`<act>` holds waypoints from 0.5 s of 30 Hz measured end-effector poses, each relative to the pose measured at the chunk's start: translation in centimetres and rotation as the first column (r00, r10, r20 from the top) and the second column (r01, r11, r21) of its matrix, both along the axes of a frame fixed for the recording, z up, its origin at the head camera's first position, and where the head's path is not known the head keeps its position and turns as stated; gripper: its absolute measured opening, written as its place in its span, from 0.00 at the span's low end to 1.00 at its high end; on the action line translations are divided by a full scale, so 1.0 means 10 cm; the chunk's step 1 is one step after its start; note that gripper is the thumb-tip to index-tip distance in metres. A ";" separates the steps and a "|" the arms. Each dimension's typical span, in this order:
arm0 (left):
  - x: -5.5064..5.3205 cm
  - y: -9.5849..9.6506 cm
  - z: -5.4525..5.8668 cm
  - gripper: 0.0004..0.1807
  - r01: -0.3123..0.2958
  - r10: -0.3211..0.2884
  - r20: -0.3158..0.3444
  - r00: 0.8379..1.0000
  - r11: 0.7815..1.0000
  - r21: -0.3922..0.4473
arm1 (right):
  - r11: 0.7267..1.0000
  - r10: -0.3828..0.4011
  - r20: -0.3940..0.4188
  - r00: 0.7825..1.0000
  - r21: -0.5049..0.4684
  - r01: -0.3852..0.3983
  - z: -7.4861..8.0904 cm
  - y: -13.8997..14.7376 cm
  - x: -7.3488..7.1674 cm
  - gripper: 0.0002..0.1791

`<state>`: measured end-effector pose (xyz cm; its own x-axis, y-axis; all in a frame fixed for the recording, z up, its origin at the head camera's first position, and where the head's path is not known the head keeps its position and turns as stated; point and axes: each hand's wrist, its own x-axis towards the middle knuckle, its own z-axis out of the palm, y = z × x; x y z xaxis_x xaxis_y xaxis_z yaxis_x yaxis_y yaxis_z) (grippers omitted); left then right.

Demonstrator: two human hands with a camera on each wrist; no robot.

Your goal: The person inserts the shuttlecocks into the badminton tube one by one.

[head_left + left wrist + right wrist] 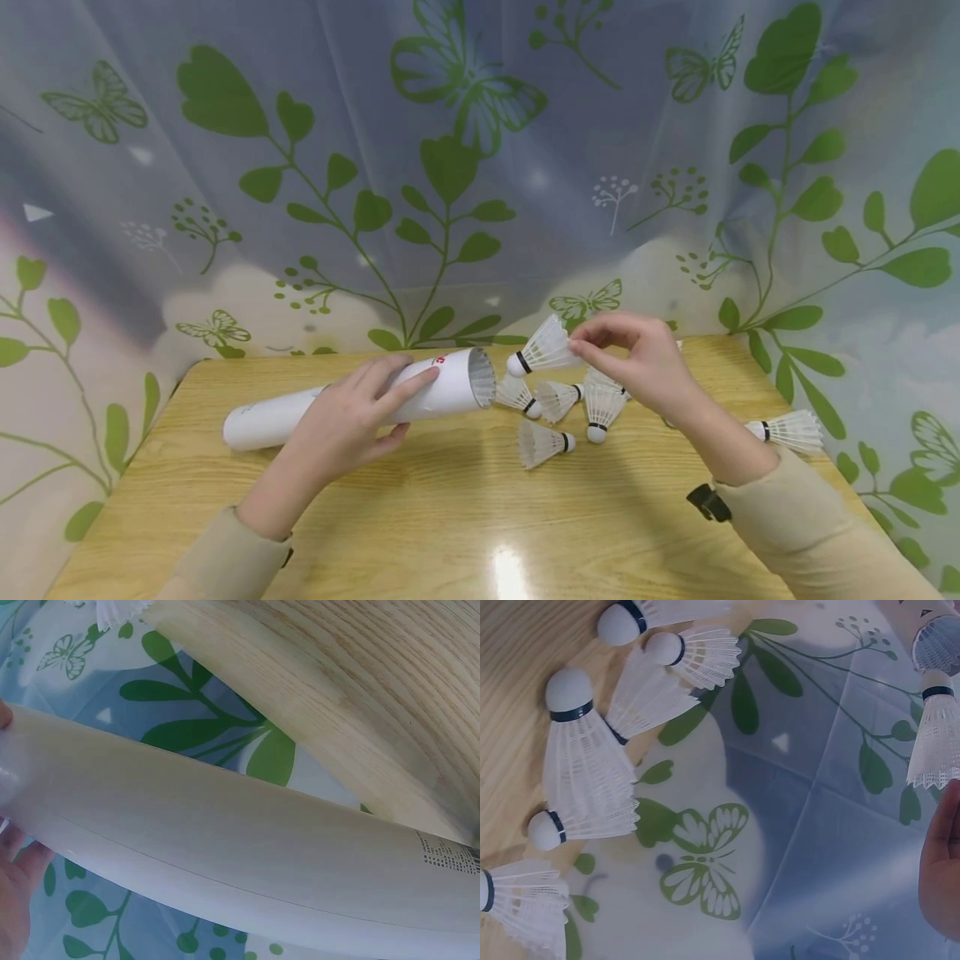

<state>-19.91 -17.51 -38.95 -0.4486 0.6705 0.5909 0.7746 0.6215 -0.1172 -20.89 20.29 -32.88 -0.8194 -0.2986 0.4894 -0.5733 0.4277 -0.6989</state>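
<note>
My left hand (352,408) grips a long white shuttlecock tube (262,421), fingers over its top and thumb along the near side. The tube's open end faces right and is tipped up a little; its side fills much of the left wrist view (225,825). Between thumb and fingertips my right hand (637,358) pinches a white shuttlecock (551,343) by the rim of its skirt. Its cork points left, just short of the tube's mouth. In the right wrist view that shuttlecock (937,735) overlaps the tube's opening (936,645).
Several shuttlecocks lie clustered on the wooden table (450,517) below the right hand, among them a nearer one (542,443). Another shuttlecock (795,431) lies at the table's right edge, beyond the right forearm. A leaf-patterned curtain (525,225) hangs behind the table.
</note>
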 end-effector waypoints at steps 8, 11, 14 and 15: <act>0.01 0.01 0.02 0.50 -0.013 0.012 -0.021 1.000 1.000 -0.013 | 0.994 0.072 -0.005 0.997 -0.081 -0.072 0.03 -0.12 0.02 0.04; 0.01 0.02 0.02 0.49 -0.013 0.013 -0.031 0.999 1.000 -0.012 | 0.992 0.085 0.002 0.996 -0.091 -0.085 0.02 -0.18 0.04 0.04; 0.01 0.03 0.02 0.49 -0.013 0.013 -0.041 0.999 1.000 -0.006 | 0.991 0.098 0.007 0.995 -0.097 -0.097 0.01 -0.24 0.04 0.04; 0.01 0.04 0.02 0.49 -0.015 0.015 -0.046 0.999 1.000 -0.004 | 0.990 0.103 0.008 0.995 -0.096 -0.101 0.00 -0.26 0.05 0.04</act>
